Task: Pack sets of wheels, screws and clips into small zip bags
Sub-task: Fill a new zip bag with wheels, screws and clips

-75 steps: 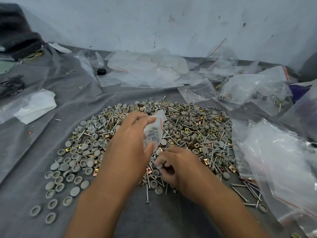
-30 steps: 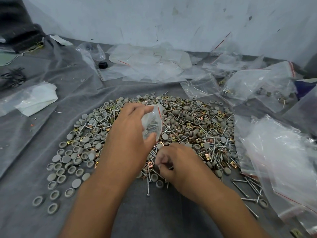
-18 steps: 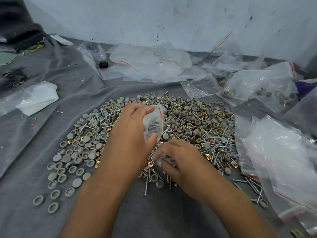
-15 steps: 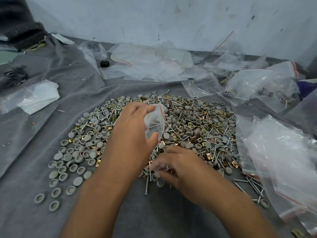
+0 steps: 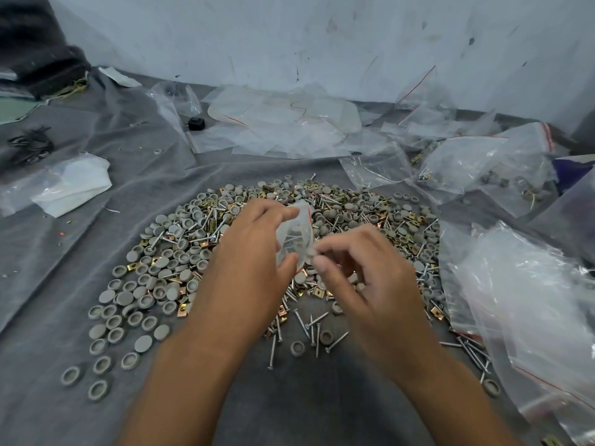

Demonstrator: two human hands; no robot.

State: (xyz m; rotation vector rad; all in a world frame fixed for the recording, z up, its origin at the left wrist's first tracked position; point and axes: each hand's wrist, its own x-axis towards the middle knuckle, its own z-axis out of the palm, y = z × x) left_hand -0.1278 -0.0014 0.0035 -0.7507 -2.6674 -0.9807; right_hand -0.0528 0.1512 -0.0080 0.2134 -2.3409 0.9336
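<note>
Raised from the pile, the right hand (image 5: 363,278) now sits level with the lower edge of the small zip bag (image 5: 294,238); half a second ago it was pressed low among the screws at the near edge of the heap. Its thumb and forefinger pinch a small grey wheel (image 5: 311,252) just beside the bag; the remaining fingers are loosely curled, and whether they hold further parts cannot be determined. The left hand (image 5: 257,252) grips the bag between thumb and forefingers, as in the earlier frames; the bag is upright above the heap, with screws dimly visible inside it. The mixed pile of wheels, screws and brass clips (image 5: 322,217) lies spread on the grey cloth (image 5: 64,284); loose screws (image 5: 309,329) lie nearest the person. Judgement: one pick is complete and the step in hand is insertion of the wheel; the bag mouth is not clearly visible, so alignment cannot be confirmed. Larger zip bags (image 5: 531,304) lie to the right.
</note>
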